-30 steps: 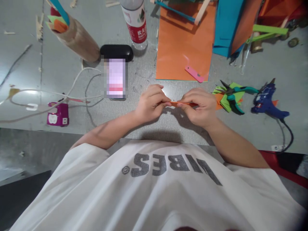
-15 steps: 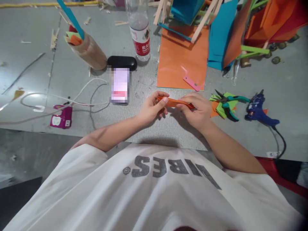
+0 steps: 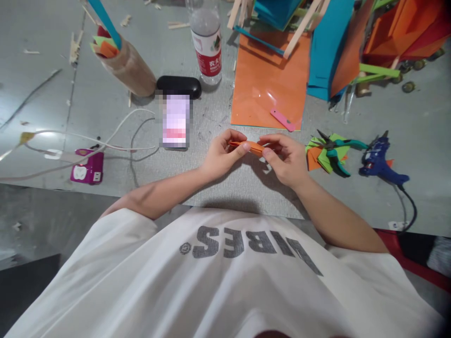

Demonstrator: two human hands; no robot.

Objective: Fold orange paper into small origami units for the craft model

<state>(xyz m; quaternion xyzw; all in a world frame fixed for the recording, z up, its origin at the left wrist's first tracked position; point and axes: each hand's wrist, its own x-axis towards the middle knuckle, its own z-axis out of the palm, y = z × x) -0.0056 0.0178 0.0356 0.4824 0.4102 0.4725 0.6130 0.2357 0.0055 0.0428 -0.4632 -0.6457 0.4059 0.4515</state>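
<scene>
A small folded piece of orange paper [image 3: 254,147] is held between both hands above the grey table [image 3: 225,188]. My left hand [image 3: 225,154] grips its left end, thumb on top and fingers behind. At the right end, my right hand [image 3: 284,157] pinches it between thumb and fingers. Beyond the hands lies a large orange sheet [image 3: 260,103] with a pink strip [image 3: 282,120] on it. Right of my right hand, pliers with teal handles [image 3: 331,146] rest on green and orange paper pieces [image 3: 315,157].
A blue glue gun [image 3: 380,162] with a black cord lies at the right. Left are a phone [image 3: 175,121], a black case [image 3: 179,88], a bottle [image 3: 207,51], a brown holder [image 3: 132,70], cables and a purple adapter [image 3: 87,166]. Coloured paper and wooden-stick constructions stand at the back right.
My right hand has shifted its grip, its fingers now nearer the middle of the orange paper. The paper's right end no longer reaches as far right. The view has moved slightly.
</scene>
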